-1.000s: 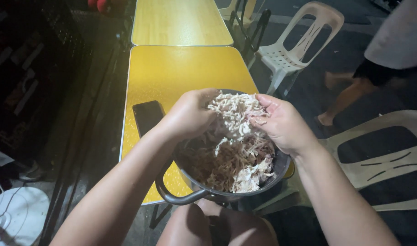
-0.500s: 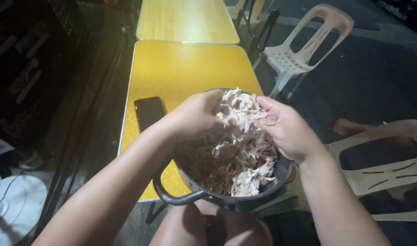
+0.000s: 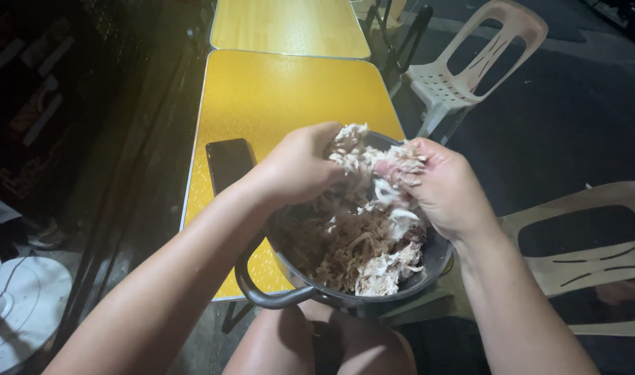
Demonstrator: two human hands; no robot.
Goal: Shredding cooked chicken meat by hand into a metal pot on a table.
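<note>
A dark metal pot (image 3: 282,297) with a loop handle sits at the near edge of a yellow table (image 3: 289,90), above my knees. It is filled with pale shredded meat (image 3: 362,250). My left hand (image 3: 300,167) and my right hand (image 3: 446,187) are both raised over the pot's far rim, each gripping one side of a clump of the shredded meat (image 3: 352,146) that is stretched between them. Strands hang from the clump down into the pot.
A black phone (image 3: 228,161) lies on the table left of the pot. A second yellow table (image 3: 289,24) stands beyond. White plastic chairs stand at the upper right (image 3: 470,62) and at the right (image 3: 588,257). A white round object (image 3: 19,312) sits on the floor at the lower left.
Both hands stay over the pot, working the clump of meat; the clump has shifted slightly between them. A person seen at the upper right earlier is out of view now.
</note>
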